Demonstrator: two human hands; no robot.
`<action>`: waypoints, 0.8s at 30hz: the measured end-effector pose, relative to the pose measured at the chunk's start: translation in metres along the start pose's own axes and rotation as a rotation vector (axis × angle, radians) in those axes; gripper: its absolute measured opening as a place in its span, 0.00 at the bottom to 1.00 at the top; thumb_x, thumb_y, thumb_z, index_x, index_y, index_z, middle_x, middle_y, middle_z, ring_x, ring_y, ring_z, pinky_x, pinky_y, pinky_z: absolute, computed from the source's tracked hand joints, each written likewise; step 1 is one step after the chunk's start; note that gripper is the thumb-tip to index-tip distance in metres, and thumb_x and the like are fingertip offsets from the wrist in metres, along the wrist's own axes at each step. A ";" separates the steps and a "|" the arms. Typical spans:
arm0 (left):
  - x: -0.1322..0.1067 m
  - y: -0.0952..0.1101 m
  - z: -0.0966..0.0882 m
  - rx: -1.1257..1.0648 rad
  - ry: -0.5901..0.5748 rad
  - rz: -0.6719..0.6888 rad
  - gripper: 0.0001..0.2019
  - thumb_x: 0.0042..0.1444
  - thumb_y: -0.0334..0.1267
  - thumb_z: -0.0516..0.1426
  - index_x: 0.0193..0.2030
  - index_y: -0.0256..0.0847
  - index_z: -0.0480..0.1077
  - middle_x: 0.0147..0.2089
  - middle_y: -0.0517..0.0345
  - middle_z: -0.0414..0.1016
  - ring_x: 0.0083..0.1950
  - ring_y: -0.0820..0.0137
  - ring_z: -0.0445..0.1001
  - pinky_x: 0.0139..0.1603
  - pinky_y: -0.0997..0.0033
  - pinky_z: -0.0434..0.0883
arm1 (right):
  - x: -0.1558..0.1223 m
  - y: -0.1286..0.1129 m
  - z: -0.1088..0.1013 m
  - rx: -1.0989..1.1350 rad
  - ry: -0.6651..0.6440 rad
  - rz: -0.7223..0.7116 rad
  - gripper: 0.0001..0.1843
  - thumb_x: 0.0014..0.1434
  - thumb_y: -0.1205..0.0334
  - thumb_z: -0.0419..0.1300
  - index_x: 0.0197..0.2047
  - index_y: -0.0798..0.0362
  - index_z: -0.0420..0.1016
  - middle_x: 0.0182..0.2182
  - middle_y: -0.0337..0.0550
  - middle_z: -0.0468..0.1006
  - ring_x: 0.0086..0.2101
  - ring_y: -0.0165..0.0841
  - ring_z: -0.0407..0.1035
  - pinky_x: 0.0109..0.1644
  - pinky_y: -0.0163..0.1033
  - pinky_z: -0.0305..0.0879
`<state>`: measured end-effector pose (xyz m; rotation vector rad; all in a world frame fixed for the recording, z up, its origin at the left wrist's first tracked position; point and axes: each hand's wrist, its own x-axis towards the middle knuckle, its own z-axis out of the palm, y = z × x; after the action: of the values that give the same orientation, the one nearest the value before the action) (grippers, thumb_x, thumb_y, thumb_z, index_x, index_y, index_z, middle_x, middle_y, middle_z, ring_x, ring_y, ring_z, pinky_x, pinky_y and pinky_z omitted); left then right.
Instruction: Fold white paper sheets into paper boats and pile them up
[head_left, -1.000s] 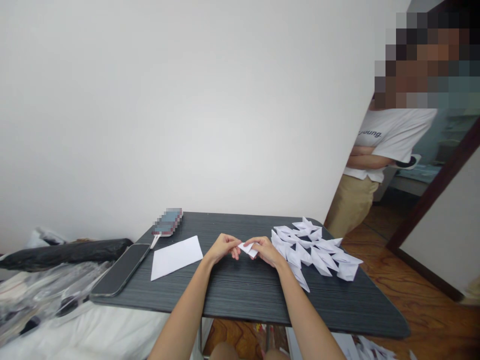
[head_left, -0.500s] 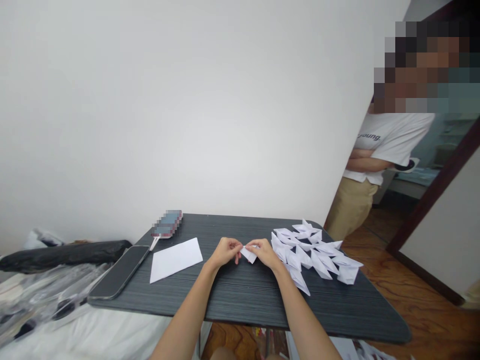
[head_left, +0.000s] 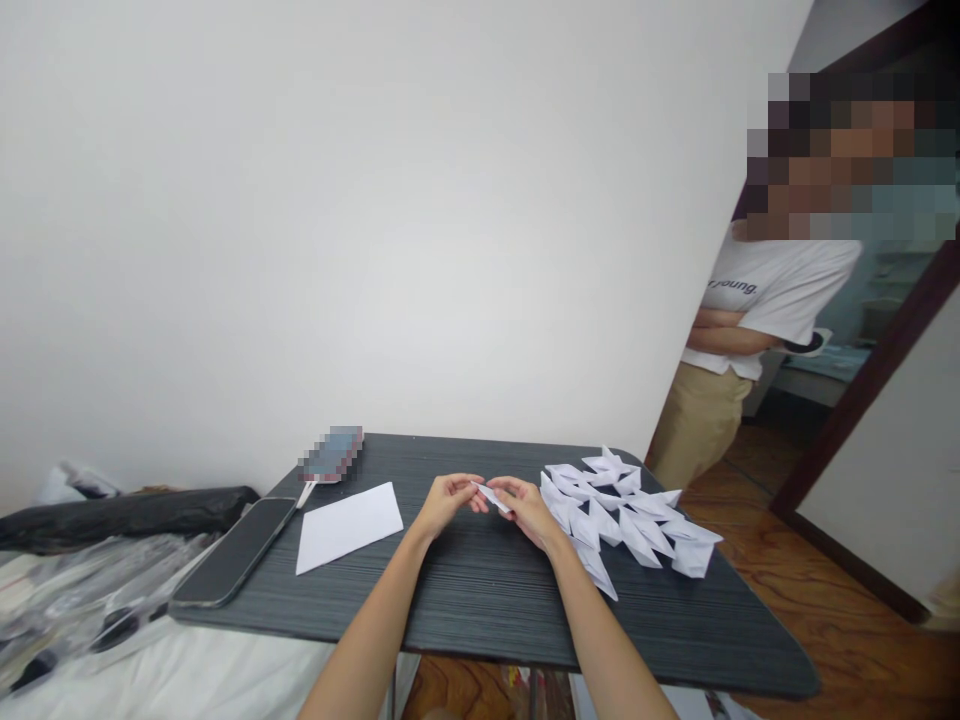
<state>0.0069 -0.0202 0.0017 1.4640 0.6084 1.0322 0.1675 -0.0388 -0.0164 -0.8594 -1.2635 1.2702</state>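
Above the middle of the dark table (head_left: 480,610), a small folded piece of white paper (head_left: 493,497) is pinched between both hands. My left hand (head_left: 450,502) grips its left end with thumb and fingers. On the other end, my right hand (head_left: 525,506) is closed with the thumb on top. Just right of that hand lie several folded white paper boats (head_left: 637,525), spread in a loose cluster. To the left of my left hand rests a flat stack of white paper (head_left: 349,527).
A black phone (head_left: 236,552) lies at the table's left edge, with a blurred-out device (head_left: 334,454) behind it. Clear plastic and a long black bag (head_left: 127,518) are at the left. A person in a white T-shirt (head_left: 772,290) stands at the right, beyond the table, arms folded.
The folded paper has been turned between my fingers and now shows a narrower side. My left fingers have come onto its left end. The whole view has shifted slightly.
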 end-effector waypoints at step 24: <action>0.005 -0.012 -0.003 0.311 0.166 0.001 0.13 0.41 0.41 0.58 0.28 0.32 0.68 0.25 0.57 0.71 0.25 0.76 0.67 0.27 0.78 0.62 | 0.004 0.003 0.004 -0.172 -0.032 -0.059 0.13 0.40 0.60 0.62 0.31 0.54 0.65 0.21 0.35 0.68 0.23 0.26 0.62 0.27 0.31 0.56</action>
<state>0.0091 -0.0122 -0.0085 1.6559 0.9197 1.1034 0.1629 -0.0354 -0.0176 -0.9194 -1.4289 1.1443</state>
